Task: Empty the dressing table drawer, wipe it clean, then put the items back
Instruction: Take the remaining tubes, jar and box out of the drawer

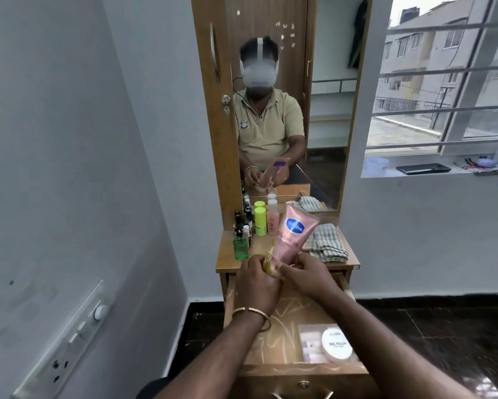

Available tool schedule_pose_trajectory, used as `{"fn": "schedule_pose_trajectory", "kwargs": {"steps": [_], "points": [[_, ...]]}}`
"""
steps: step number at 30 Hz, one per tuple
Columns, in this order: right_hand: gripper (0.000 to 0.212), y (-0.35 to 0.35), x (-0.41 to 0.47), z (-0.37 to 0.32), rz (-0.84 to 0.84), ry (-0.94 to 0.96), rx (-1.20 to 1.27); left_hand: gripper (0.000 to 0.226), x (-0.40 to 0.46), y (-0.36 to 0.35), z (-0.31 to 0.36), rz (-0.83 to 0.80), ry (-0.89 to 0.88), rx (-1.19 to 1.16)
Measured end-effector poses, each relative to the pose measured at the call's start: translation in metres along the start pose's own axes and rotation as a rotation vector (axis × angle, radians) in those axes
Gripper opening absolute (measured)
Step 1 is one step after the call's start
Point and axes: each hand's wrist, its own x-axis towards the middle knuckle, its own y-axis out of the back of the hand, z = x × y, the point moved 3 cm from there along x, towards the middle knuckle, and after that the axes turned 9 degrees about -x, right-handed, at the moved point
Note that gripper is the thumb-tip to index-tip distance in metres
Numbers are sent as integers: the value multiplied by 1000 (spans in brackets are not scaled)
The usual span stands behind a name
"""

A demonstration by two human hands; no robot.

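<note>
Both hands are closed around things above the open drawer point(273, 367): the right hand point(305, 276) curls its fingers round the lower, cap end of a pink tube point(295, 234), while the left hand point(258, 283) pinches a small yellow packet point(268, 262) just beside it, the two hands touching or nearly so. The tube is held over the back of the drawer, at the front edge of the dressing table top point(227, 260), and rises across it. Its long axis runs steeply up and away from the person — cap end down in the right hand, flat crimped end uppermost and leaning a little to the right, printed face toward the camera. It looks like a soft plastic squeeze tube, light to moderate in weight depending on how full it is, with a smooth and probably slightly slippery skin; its body will give under pressure, so the firmer cap end or shoulder is the better place to hold it, as now, not the middle. The packet looks thin, crinkly and nearly weightless, safe to pinch anywhere. In the drawer's front right corner lie a round white container point(337, 344) and a clear packet point(311, 344). Bottles point(259, 217) stand at the table's left rear, and a folded checked cloth point(325, 243) lies at its right.
</note>
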Motion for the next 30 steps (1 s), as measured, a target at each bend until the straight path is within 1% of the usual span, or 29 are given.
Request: {"fn": "schedule_pose_trajectory", "kwargs": {"steps": [2, 4, 6, 8, 10, 12, 15, 20, 23, 27, 30], "points": [[21, -5, 14, 0, 55, -7, 70, 49, 3, -8, 1, 62, -7, -87], [25, -9, 29, 0, 76, -6, 92, 47, 9, -17, -1, 73, 21, -179], [30, -11, 43, -1, 82, -13, 129, 52, 18, -24, -3, 39, 34, -231], [40, -16, 58, -1, 74, -34, 157, 60, 29, -32, -7, -13, 50, -247], [45, -21, 74, 0, 81, -47, 162, 65, 42, -39, -11, -43, 63, -257], [45, -27, 88, 1, 100, -39, 140, 68, 54, -45, -16, -50, 71, -275], [39, -36, 111, 2, 94, 10, 142, 71, 71, -53, -26, -53, 81, -278], [45, -49, 135, 9, 80, 28, 134, 61, 84, -61, -35, -90, 96, -278], [48, -50, 143, 10, 91, 38, 139, 57, 91, -65, -36, -84, 89, -266], [43, -48, 146, 8, 102, 35, 154, 54, 99, -68, -36, -69, 104, -260], [43, -47, 148, 5, 116, 47, 151, 52, 103, -68, -34, -75, 123, -283]]}}
